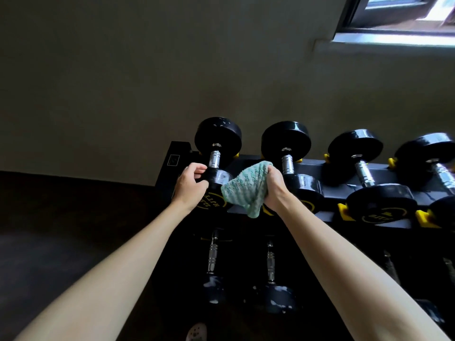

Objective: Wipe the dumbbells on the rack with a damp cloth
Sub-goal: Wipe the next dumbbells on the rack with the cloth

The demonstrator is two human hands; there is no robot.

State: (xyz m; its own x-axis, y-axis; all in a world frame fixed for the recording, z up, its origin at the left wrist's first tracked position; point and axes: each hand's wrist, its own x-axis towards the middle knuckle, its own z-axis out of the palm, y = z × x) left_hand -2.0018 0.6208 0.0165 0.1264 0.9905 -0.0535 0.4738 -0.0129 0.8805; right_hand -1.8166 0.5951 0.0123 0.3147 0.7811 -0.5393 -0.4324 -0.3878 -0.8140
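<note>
We hold the green-and-white cloth (pixel 243 188) bunched in our right hand (pixel 274 188), fingers curled round it and one loose corner hanging down; it covers the right side of the near head of the leftmost dumbbell (pixel 214 158), which lies on the top shelf of the black rack (pixel 172 166); our left hand (pixel 190 184) grips that same head from the left, thumb and fingers curled over its rim; the chrome handle runs away from us to the far head, which is flecked with pale specks. To the right on the same shelf lie a second dumbbell (pixel 286 141), a third dumbbell (pixel 364 173) and a fourth dumbbell (pixel 428 148), seated in yellow cradles (pixel 343 210); on the lower shelf, nearer us, two smaller dumbbells (pixel 212 257) lie in shadow, their near heads blotched white. Beyond stands a plain wall (pixel 147 70); a window (pixel 398 18) shows at far right; a perforated shoe (pixel 195 332) sits at the near edge.
</note>
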